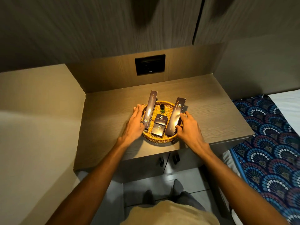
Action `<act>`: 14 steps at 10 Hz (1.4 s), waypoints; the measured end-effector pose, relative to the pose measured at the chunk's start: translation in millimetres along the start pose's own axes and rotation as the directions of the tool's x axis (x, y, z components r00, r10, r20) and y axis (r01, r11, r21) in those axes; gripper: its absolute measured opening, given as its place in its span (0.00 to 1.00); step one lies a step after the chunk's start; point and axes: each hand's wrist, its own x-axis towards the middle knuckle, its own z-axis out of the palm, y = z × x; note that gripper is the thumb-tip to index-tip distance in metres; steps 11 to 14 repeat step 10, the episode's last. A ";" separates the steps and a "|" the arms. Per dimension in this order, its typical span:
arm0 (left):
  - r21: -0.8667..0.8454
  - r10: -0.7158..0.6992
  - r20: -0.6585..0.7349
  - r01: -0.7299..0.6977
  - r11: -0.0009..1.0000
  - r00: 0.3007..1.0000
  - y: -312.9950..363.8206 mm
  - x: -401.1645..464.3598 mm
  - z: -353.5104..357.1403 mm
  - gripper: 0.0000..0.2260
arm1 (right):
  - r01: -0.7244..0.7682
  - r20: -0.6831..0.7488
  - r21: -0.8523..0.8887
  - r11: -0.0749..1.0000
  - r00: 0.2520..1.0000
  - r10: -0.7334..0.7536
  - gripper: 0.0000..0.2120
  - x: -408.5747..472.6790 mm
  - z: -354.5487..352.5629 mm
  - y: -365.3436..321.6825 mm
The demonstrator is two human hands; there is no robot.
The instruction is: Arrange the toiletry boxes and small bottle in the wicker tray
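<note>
Hands are flanking the wicker tray (158, 140) in the head view, which is sitting near the middle of the wooden surface (211, 117) under a warm lamp glow. Inside it, one long box (151, 109) is leaning along the left rim, another long box (175, 118) along the right rim, two small square boxes (159, 125) are lying between them toward the near edge, and the small bottle (162, 108) is standing upright at the far side.

The left hand (135, 123) is hovering flat beside the left rim, fingers extended and clasping nothing. The right hand (188, 127) is resting against the right rim and the lower end of the right long box, fingers loosely curved; whether it is actually pinching anything cannot be told.

Judging by looks, the cardboard boxes are light, stiff and a little glossy, so likely easy to nudge by their long sides. The bottle seems small and tippy, best taken by its cap. The tray looks rigid; its rim offers the safest hold.
</note>
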 end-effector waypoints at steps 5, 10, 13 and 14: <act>-0.037 -0.210 -0.186 0.207 0.978 0.960 44.1 -40.8 53.0 0.43 | 0.208 0.205 -0.031 0.978 0.959 -0.198 0.28 46.7 -44.5 40.9; 0.119 -0.205 -0.262 0.242 0.963 0.943 70.9 -47.9 34.0 0.38 | 0.345 0.215 -0.123 0.931 0.925 -0.314 0.37 50.0 -54.8 43.7; 0.119 -0.205 -0.262 0.242 0.963 0.943 70.9 -47.9 34.0 0.38 | 0.345 0.215 -0.123 0.931 0.925 -0.314 0.37 50.0 -54.8 43.7; 0.119 -0.205 -0.262 0.242 0.963 0.943 70.9 -47.9 34.0 0.38 | 0.345 0.215 -0.123 0.931 0.925 -0.314 0.37 50.0 -54.8 43.7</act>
